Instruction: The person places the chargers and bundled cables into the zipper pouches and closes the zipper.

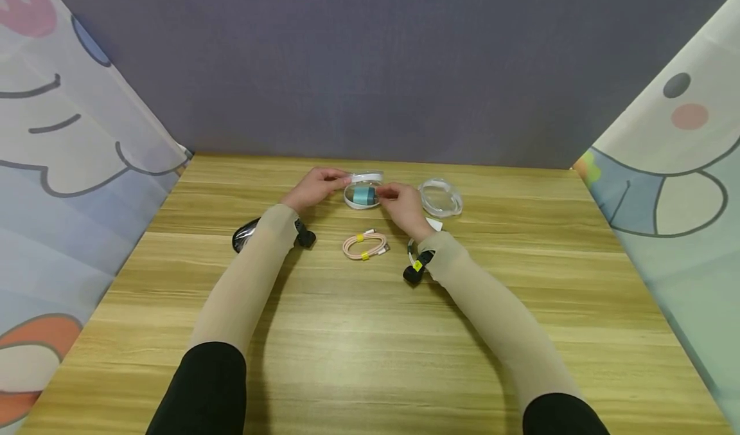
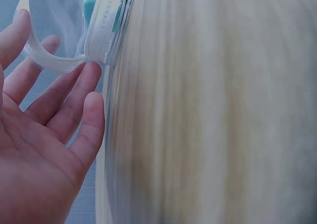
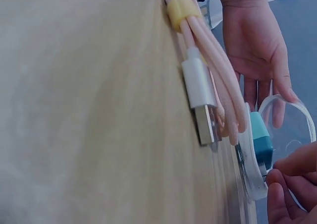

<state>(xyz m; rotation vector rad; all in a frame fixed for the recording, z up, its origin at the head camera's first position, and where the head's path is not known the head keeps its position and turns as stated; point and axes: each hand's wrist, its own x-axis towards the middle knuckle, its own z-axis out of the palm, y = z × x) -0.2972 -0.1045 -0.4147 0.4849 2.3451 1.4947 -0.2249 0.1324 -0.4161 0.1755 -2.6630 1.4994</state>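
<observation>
While the L hand (image 1: pixel 315 187) grips the raised lid of a round clear zip case (image 1: pixel 349 202), thumb on the rim & fingers behind the see-through film, the R hand (image 1: pixel 401 207) works just opp., fingers bent & tips close tog. at one end of a teal adapter (image 1: pixel 364 195); can't tell if they pinch the adapter, the case edge or just touch. Adapter is in the case, btwn the two hands, lighter teal at one end, darker at the R-hand end. Case sits nr the back edge of the wooden table (image 1: pixel 347 338), white zip band round it, lid tilted up. Nearer the person, in front of the case, lies a coiled peach cable (image 1: pixel 365 245) w/ 2 yellow clips & a USB plug (image 3: pixel 205 122), not touched by either hand. To the R of the R hand, just beside it, a 2nd clear round case (image 1: pixel 440 197); by the R wrist a white block (image 1: pixel 433 224), partly hidden. Shiny black pouch (image 1: pixel 244 236) is partly behind the L sleeve (image 1: pixel 231 287). Both wrists have a small black cam strapped on, R one w/ a yellow sticker (image 1: pixel 417 265). Grey backdrop (image 1: pixel 370 62) behind the table, cartoon-print cloths (image 1: pixel 665 165) at both sides.
</observation>
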